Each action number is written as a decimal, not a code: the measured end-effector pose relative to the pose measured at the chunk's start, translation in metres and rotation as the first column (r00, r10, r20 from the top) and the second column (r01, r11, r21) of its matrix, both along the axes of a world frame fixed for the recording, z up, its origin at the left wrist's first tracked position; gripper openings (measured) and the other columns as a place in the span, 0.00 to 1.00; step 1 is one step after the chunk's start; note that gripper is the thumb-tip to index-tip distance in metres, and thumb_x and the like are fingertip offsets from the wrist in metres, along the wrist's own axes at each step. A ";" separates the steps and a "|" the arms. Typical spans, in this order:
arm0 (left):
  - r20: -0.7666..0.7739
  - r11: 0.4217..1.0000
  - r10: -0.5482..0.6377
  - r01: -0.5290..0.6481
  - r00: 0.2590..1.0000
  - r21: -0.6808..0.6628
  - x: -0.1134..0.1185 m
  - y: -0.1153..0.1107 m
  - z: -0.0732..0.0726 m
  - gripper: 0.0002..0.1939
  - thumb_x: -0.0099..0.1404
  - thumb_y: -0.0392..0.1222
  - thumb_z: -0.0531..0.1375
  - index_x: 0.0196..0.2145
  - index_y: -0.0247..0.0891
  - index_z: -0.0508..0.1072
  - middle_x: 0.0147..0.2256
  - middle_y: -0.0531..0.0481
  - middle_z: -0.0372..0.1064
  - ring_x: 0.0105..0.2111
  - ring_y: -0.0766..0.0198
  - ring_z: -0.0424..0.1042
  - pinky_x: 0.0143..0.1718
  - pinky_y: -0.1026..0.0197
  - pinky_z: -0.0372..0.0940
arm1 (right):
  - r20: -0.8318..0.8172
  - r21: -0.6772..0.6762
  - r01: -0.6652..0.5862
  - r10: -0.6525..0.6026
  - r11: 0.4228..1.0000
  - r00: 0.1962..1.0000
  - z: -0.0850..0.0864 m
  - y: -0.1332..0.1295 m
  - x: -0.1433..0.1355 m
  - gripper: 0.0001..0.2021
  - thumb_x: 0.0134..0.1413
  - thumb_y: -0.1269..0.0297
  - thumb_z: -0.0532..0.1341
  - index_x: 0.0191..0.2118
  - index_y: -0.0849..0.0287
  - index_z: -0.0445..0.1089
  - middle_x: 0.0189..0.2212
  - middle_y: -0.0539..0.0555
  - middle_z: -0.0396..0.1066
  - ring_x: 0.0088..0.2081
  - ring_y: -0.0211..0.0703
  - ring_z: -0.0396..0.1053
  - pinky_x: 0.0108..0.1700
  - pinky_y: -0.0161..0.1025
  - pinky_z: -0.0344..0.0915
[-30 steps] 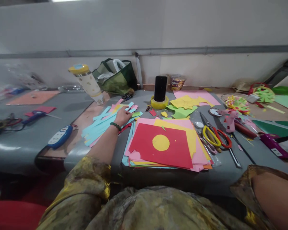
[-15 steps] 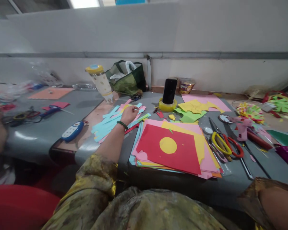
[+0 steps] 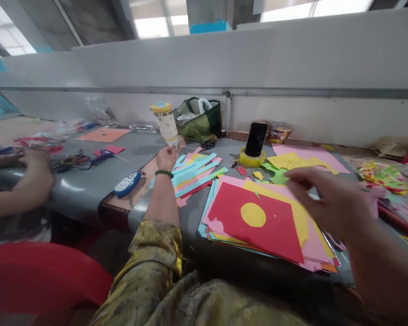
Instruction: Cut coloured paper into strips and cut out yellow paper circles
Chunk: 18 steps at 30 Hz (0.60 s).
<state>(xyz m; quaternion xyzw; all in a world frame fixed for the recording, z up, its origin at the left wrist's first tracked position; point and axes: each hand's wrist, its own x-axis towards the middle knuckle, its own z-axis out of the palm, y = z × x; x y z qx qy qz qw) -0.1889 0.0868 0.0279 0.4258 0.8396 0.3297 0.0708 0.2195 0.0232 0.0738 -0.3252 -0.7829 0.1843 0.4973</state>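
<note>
My left hand [image 3: 166, 158], with a dark green bead bracelet at the wrist, is over the left edge of loose paper strips [image 3: 199, 167] in blue, pink, yellow and red. Its fingers are curled together; whatever they hold, if anything, is too small to make out. A pale tumbler [image 3: 166, 124] with a yellow lid stands just beyond it. My right hand [image 3: 329, 203], smeared by motion, hangs above the right side of a stack of coloured paper [image 3: 316, 235]. Thumb and fingers are apart, with nothing visible between them. A red sheet [image 3: 227, 203] bearing a yellow paper circle [image 3: 253, 214] tops the stack.
A phone [image 3: 256, 138] leans upright on a yellow tape roll [image 3: 252, 158]. Behind are a green bag [image 3: 199, 122] and a snack cup [image 3: 279, 132]. A blue-and-white device [image 3: 127, 183] lies left. Another person's arm [image 3: 34, 181] rests at far left, beside a red chair [image 3: 47, 276].
My left hand has drawn off the middle of the strips toward their left edge. My right hand has come up from the lower right over the paper stack. The view has shifted left and up.
</note>
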 end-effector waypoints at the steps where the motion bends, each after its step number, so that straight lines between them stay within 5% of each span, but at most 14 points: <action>1: -0.006 1.000 -0.011 0.011 1.000 -0.023 0.000 0.000 -0.001 0.19 0.71 0.47 0.61 0.55 0.37 0.70 0.54 0.43 0.69 0.49 0.53 0.73 0.49 0.46 0.71 | 0.165 0.015 -0.061 0.058 0.998 0.985 -0.005 0.001 -0.003 0.09 0.61 0.54 0.63 0.39 0.52 0.76 0.33 0.53 0.76 0.31 0.43 0.72 0.34 0.41 0.71; 4: -0.031 0.993 -0.059 0.055 0.998 -0.107 0.004 0.003 -0.004 0.18 0.70 0.46 0.61 0.54 0.37 0.71 0.53 0.43 0.70 0.49 0.54 0.73 0.48 0.47 0.72 | 0.599 -0.031 -0.173 0.157 0.985 0.786 -0.025 0.005 -0.009 0.10 0.64 0.59 0.57 0.40 0.54 0.75 0.31 0.54 0.77 0.27 0.44 0.72 0.30 0.40 0.68; 9: -0.097 0.971 -0.096 0.071 0.991 -0.228 0.007 0.002 -0.005 0.18 0.70 0.47 0.61 0.54 0.38 0.71 0.53 0.43 0.70 0.49 0.54 0.73 0.49 0.46 0.71 | 0.756 -0.226 -0.022 0.189 0.974 0.627 -0.050 0.015 -0.008 0.12 0.62 0.58 0.57 0.42 0.56 0.75 0.33 0.56 0.79 0.31 0.46 0.75 0.33 0.39 0.68; 14: -0.145 0.923 -0.283 0.228 0.948 -0.310 0.019 0.001 -0.002 0.20 0.74 0.44 0.52 0.58 0.34 0.70 0.58 0.35 0.69 0.59 0.46 0.67 0.58 0.48 0.63 | 0.717 -0.327 -0.007 0.253 0.945 0.649 -0.059 0.024 -0.002 0.14 0.57 0.50 0.61 0.40 0.55 0.74 0.36 0.57 0.79 0.34 0.48 0.74 0.35 0.40 0.67; 18: -0.095 0.759 -0.578 0.491 0.811 -0.427 0.040 0.003 -0.006 0.46 0.58 0.54 0.67 0.69 0.42 0.56 0.69 0.43 0.55 0.67 0.46 0.55 0.65 0.52 0.55 | 0.631 -0.359 -0.041 0.275 0.932 0.725 -0.071 0.030 0.001 0.15 0.58 0.50 0.59 0.37 0.57 0.74 0.33 0.57 0.78 0.32 0.47 0.72 0.34 0.40 0.66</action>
